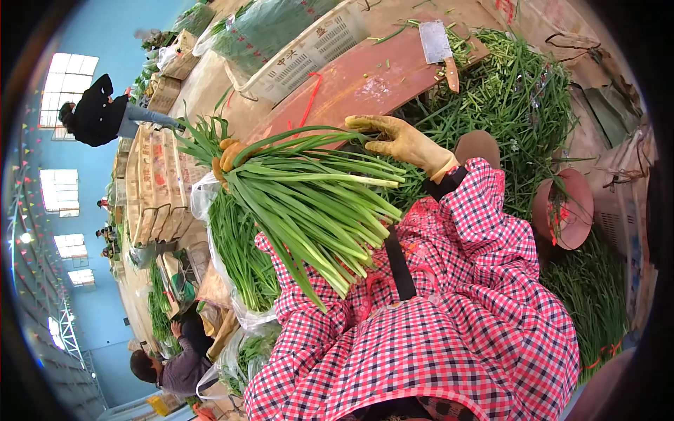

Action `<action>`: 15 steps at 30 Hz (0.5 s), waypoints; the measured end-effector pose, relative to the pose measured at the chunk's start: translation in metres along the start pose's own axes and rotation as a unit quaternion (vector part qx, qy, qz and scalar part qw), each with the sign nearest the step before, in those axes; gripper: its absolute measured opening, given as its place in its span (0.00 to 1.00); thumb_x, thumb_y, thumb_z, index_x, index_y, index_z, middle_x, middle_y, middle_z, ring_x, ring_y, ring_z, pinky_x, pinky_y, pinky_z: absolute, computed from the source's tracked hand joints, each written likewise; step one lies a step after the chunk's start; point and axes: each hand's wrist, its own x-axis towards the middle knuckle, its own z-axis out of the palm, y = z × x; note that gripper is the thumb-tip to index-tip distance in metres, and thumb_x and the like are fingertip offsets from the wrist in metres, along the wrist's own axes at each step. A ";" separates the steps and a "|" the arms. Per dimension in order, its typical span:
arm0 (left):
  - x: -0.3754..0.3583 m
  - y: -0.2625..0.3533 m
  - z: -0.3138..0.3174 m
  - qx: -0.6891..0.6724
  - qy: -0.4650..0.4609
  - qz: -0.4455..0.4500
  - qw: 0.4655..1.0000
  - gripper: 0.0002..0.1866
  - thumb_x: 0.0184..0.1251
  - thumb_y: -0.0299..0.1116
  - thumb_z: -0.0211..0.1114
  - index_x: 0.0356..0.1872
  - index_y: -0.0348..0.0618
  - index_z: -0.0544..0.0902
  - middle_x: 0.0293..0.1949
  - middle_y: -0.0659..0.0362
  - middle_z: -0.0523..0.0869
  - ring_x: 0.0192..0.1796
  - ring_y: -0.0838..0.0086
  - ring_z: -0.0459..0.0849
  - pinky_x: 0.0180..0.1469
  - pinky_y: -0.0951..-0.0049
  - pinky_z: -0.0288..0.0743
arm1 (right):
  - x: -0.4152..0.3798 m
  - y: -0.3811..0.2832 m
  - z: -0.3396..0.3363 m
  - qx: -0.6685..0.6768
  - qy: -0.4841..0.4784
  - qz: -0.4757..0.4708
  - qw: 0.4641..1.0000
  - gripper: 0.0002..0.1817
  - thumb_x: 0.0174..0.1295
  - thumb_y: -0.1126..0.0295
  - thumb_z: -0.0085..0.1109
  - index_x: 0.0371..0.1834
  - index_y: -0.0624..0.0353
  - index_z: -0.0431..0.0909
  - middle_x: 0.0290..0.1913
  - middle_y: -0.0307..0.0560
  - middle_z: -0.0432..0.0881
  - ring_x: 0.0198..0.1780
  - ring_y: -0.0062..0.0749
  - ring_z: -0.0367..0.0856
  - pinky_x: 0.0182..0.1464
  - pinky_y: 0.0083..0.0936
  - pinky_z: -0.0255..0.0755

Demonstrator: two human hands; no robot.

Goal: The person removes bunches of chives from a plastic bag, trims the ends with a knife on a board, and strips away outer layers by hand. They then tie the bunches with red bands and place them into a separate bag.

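A large bunch of long green leafy stalks (302, 203) hangs in front of my chest, its pale ends toward the lower right. My left hand (228, 156), in a tan glove, is wrapped round the bunch near its leafy end. To the right, my right hand (404, 142), also gloved, has its thumb and fingers apart at the bunch's upper edge, where a few blades pass by the fingertips. Beyond it a cleaver (437, 48) with a wooden handle rests at the end of a reddish board (351, 84). Red ties (312, 98) lie on the board.
Cut greens (519, 105) are heaped at the right, beside a pink bowl (562, 208). A white crate (302, 59) stands behind the board. Bagged stalks (242, 245) lie at the left. One person (98, 116) stands farther off; another (179, 358) is at the lower left.
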 end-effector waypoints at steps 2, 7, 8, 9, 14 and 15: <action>-0.001 0.001 0.004 -0.020 -0.020 -0.008 1.000 0.17 0.71 0.35 0.64 0.54 0.41 0.72 0.39 0.61 0.84 0.39 0.75 0.84 0.53 0.74 0.73 | -0.002 -0.004 0.003 0.039 -0.024 0.027 0.999 0.28 0.67 0.76 0.61 0.71 0.59 0.70 0.57 0.42 0.82 0.58 0.28 0.77 0.63 0.26 0.70; -0.003 0.004 0.017 -0.042 -0.059 -0.016 0.997 0.15 0.72 0.35 0.64 0.53 0.41 0.72 0.36 0.63 0.83 0.36 0.77 0.83 0.50 0.75 0.73 | -0.012 -0.019 0.001 0.062 -0.048 0.109 0.991 0.29 0.66 0.75 0.63 0.71 0.60 0.70 0.51 0.44 0.85 0.50 0.24 0.82 0.53 0.23 0.76; -0.004 0.004 0.019 -0.043 -0.066 -0.017 0.997 0.15 0.72 0.35 0.64 0.52 0.41 0.72 0.35 0.64 0.83 0.36 0.78 0.83 0.50 0.75 0.73 | -0.015 -0.025 0.000 0.066 -0.042 0.115 0.990 0.30 0.62 0.74 0.67 0.68 0.65 0.71 0.47 0.42 0.85 0.45 0.21 0.82 0.47 0.21 0.76; -0.004 0.003 0.022 -0.040 -0.071 -0.014 0.997 0.15 0.72 0.35 0.64 0.52 0.41 0.71 0.34 0.64 0.83 0.35 0.78 0.83 0.49 0.76 0.73 | -0.018 -0.027 0.000 0.068 -0.035 0.120 0.990 0.29 0.62 0.74 0.67 0.68 0.66 0.72 0.46 0.42 0.85 0.44 0.21 0.82 0.46 0.21 0.75; -0.006 0.002 0.042 0.020 -0.082 0.032 0.996 0.12 0.70 0.30 0.64 0.44 0.47 0.68 0.25 0.72 0.76 0.29 0.84 0.79 0.40 0.76 0.70 | -0.032 -0.031 -0.017 -0.003 -0.059 0.196 0.979 0.28 0.61 0.77 0.67 0.66 0.72 0.71 0.38 0.44 0.84 0.36 0.23 0.84 0.41 0.20 0.78; -0.006 0.004 0.042 0.033 -0.090 0.030 0.995 0.11 0.70 0.30 0.63 0.44 0.47 0.68 0.24 0.72 0.75 0.29 0.84 0.79 0.40 0.76 0.70 | -0.036 -0.031 -0.022 -0.025 -0.069 0.216 0.974 0.29 0.61 0.76 0.67 0.65 0.73 0.71 0.37 0.44 0.84 0.34 0.24 0.84 0.40 0.20 0.78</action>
